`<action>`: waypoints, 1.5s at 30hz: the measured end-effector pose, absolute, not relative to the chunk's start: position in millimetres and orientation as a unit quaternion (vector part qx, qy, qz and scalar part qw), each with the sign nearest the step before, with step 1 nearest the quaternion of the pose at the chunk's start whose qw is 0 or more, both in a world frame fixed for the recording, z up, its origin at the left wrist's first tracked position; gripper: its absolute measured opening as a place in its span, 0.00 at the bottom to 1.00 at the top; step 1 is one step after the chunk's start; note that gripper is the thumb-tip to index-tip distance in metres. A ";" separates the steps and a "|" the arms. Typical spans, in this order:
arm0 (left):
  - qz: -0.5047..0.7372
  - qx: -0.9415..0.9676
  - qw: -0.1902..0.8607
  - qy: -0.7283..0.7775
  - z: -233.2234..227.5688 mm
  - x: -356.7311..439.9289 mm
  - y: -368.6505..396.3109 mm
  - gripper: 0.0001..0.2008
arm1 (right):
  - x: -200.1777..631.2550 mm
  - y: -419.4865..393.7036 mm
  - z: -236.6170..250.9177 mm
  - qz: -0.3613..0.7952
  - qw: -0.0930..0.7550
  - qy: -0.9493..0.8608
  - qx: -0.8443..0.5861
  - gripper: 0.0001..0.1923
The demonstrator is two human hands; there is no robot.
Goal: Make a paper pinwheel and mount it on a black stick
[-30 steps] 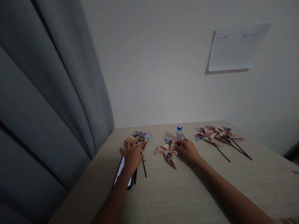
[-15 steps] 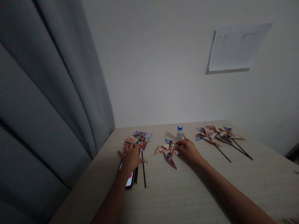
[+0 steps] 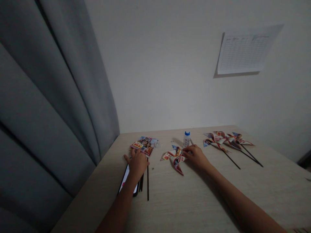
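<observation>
My left hand [image 3: 137, 163] reaches over a phone [image 3: 124, 181] with a lit screen. Its fingers are spread, and the thumb touches a thin black stick [image 3: 148, 186]. Several more black sticks [image 3: 141, 183] lie between the phone and that stick, partly under the hand. Just beyond the fingertips rests a pile of printed paper pieces [image 3: 147, 145]. My right hand [image 3: 195, 156] is closed on the right side of a folded paper pinwheel [image 3: 175, 158], which lies on the table without a visible stick. The fingertips partly hide the pinched vane.
A glue bottle with a blue cap [image 3: 186, 139] stands behind the pinwheel, with a thin pale rod [image 3: 191, 141] beside it. Several finished pinwheels on black sticks [image 3: 224, 139] lie at the right. A grey curtain [image 3: 80, 81] hangs along the left; a wall stands behind the table [image 3: 175, 207].
My left thumb has drawn in against the single black stick, whose near end has swung left and come closer. The phone has shifted slightly left. My right hand and the pinwheel have stayed put.
</observation>
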State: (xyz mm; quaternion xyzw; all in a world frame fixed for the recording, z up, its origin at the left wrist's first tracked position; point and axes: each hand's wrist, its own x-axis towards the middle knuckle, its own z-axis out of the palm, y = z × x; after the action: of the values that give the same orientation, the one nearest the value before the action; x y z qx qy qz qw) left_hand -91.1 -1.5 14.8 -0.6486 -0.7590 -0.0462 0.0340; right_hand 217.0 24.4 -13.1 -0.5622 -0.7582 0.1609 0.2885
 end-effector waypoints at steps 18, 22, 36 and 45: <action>-0.067 -0.636 -0.049 -0.767 14.3 -74.5 2.7 0.14 | 217.2 23.8 -13.0 0.155 0.288 -0.766 -0.554 0.17; -0.079 -0.634 -0.058 -0.767 13.9 -69.7 5.5 0.18 | 215.2 24.8 -14.7 0.155 0.285 -0.761 -0.562 0.18; -0.098 -0.647 -0.061 -0.754 15.5 -67.2 1.4 0.03 | 189.9 31.4 -4.0 0.140 0.185 -0.745 -0.626 0.19; -0.117 -0.643 -0.067 -0.754 16.6 -63.0 0.5 0.16 | 178.0 37.2 -5.8 0.145 0.156 -0.742 -0.636 0.28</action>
State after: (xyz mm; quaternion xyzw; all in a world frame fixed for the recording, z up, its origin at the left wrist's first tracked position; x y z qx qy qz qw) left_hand -63.0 0.5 16.6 -0.6430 -0.7539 -0.1170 -0.0670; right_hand 178.0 37.2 -5.8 -0.6357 -0.7420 0.1449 0.1557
